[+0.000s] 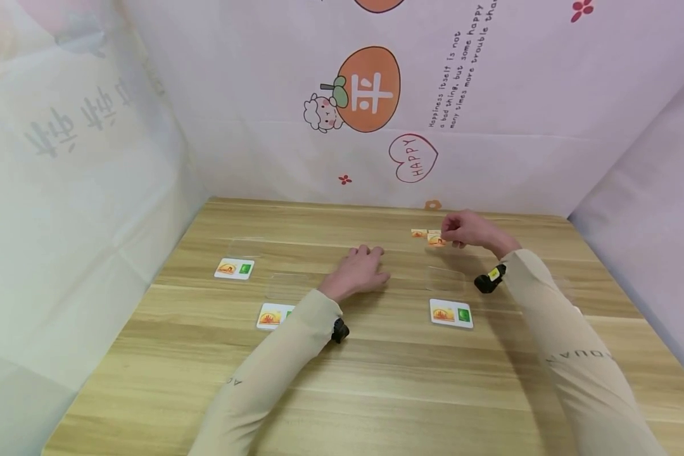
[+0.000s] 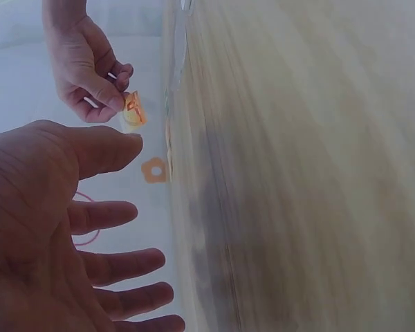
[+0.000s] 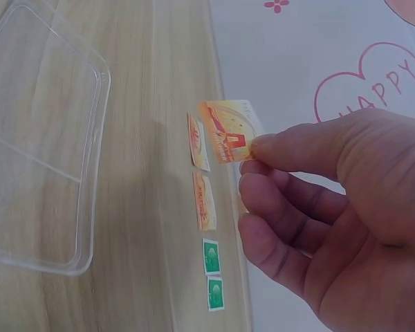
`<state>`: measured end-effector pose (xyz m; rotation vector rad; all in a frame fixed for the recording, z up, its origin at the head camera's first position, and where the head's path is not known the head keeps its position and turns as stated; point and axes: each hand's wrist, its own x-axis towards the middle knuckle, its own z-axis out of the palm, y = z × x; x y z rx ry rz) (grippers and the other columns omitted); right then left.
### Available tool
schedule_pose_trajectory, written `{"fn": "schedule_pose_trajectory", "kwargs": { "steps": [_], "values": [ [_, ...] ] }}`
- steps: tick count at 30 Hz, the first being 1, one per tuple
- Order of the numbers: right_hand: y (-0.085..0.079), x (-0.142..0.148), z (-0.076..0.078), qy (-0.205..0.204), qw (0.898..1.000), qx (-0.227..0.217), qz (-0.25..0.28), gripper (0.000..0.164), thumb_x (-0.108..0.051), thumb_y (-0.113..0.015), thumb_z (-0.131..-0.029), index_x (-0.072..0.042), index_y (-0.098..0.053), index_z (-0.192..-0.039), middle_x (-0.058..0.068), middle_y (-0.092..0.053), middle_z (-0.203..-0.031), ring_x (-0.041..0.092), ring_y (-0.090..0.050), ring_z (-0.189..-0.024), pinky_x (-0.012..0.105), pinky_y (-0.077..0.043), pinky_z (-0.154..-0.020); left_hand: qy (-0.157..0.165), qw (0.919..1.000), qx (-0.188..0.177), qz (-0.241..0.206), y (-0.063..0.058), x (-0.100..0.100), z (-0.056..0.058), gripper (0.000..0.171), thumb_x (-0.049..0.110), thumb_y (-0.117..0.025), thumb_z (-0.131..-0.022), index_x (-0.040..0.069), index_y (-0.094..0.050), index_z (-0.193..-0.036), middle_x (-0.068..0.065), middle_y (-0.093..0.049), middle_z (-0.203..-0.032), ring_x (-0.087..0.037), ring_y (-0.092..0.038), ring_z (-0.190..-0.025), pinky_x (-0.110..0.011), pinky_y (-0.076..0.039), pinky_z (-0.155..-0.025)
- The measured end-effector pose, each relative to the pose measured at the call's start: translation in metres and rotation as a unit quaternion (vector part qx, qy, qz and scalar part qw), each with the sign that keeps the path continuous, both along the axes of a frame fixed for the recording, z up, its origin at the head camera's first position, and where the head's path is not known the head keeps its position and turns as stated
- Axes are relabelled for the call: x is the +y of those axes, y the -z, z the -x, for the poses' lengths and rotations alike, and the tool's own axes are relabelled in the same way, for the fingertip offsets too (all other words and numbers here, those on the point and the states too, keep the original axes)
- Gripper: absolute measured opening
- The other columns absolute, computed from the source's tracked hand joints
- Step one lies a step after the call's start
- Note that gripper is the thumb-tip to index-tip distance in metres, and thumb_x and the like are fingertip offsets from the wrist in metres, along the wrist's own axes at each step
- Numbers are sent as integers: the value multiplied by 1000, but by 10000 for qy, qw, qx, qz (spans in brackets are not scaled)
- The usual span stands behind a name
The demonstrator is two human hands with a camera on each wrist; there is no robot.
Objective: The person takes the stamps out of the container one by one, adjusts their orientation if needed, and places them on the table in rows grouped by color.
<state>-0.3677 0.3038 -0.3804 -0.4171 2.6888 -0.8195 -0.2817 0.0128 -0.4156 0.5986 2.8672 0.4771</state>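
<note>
My right hand point(image 1: 470, 229) pinches an orange-and-yellow postage stamp point(image 3: 229, 131) between thumb and fingertips near the back of the table. Beside that stamp, two more orange stamps point(image 3: 205, 200) and two green stamps point(image 3: 211, 257) lie in a line along the back edge in the right wrist view. My left hand point(image 1: 358, 273) hovers near the middle of the table, its fingers spread and holding nothing. In the left wrist view the held stamp point(image 2: 133, 111) shows beyond the left thumb.
White cards with an orange and a green stamp lie at left point(image 1: 234, 268), front left point(image 1: 269, 316) and right point(image 1: 451, 313). Behind them sit clear plastic covers point(image 1: 446, 278), one with a raised rim point(image 3: 100, 173). A printed cloth wall point(image 1: 273, 152) borders the wooden table point(image 1: 376, 386).
</note>
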Motion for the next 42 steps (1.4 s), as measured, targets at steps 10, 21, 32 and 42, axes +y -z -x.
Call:
{"fn": "schedule_pose_trajectory", "kwargs": {
  "steps": [10,21,32,42],
  "values": [
    [2,-11,10,-11,10000,-61,1,11,-12,-58,-97,-1,-58,-100,21,-62,-97,21,-58,-74,38,-54,-69,-11,9999,-94,45,-2,-12,-3,65,46,-53,-98,16,-33,-152,-16,-39,-152,-33,-36,-140,-49,-35,-113],
    [10,-29,26,-90,10000,-19,14,11,-12,-60,-96,-1,-60,-95,13,-62,-85,18,-57,-71,34,-52,-66,-57,9999,-91,106,1,-24,-7,66,48,-54,-97,16,-35,-152,-15,-39,-153,-34,-37,-141,-51,-34,-114],
    [21,-47,38,-53,9989,-97,465,11,-7,-61,-95,4,-59,-95,6,-60,-76,13,-54,-62,33,-51,-59,45,9998,-193,52,4,-37,-17,63,49,-50,-98,18,-36,-151,-14,-40,-152,-34,-36,-141,-52,-33,-113],
    [25,-57,41,76,9992,44,382,8,-4,-58,-95,4,-60,-95,5,-60,-73,16,-53,-62,27,-45,-55,219,9995,-146,169,-1,-40,-27,60,46,-53,-98,18,-39,-149,-12,-41,-150,-33,-39,-137,-52,-37,-110]
  ]
}}
